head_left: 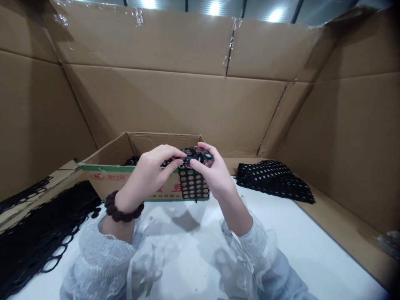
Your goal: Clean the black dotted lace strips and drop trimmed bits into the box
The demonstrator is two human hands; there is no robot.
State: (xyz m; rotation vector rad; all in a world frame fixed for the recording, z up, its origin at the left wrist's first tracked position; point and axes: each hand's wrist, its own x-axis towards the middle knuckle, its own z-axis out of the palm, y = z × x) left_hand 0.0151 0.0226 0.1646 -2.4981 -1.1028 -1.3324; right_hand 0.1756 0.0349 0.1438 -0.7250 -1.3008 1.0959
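Observation:
My left hand (pixel 158 164) pinches the upper edge of a black perforated mesh piece (pixel 194 183) between thumb and fingers. My right hand (pixel 212 168) is closed on the same piece from the other side, thumb in front and fingers behind. The gathered part of the mesh lies between both hands, and its lower end hangs down with rows of round holes. Behind it stands an open cardboard box (pixel 106 181) with a green rim and red print. More black mesh (pixel 133 160) shows inside the box, partly hidden by my left hand.
A large heap of black holed material (pixel 40 233) lies at the left on the white table (pixel 187 266). At the right back rests a flat stack of black perforated sheets (pixel 275 179). Tall cardboard walls (pixel 162 100) enclose the back and both sides.

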